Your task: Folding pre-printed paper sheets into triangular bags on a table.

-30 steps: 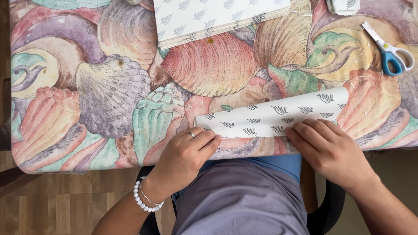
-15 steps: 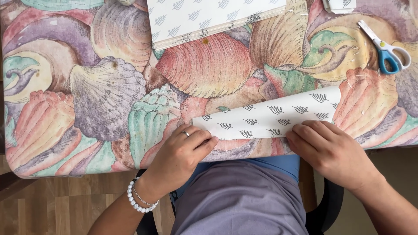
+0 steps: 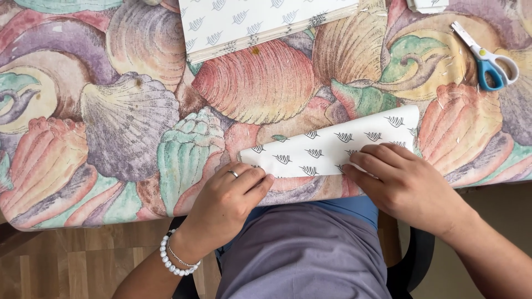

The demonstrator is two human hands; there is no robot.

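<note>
On folded paper [image 3: 332, 147], both hands.

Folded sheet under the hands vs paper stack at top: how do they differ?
The folded sheet is one piece lying slanted at the table's near edge; the stack is many layers, at the far edge and partly cropped. Left hand and right hand press the sheet; nothing touches the stack. Both are white with small dark leaf marks.
</note>
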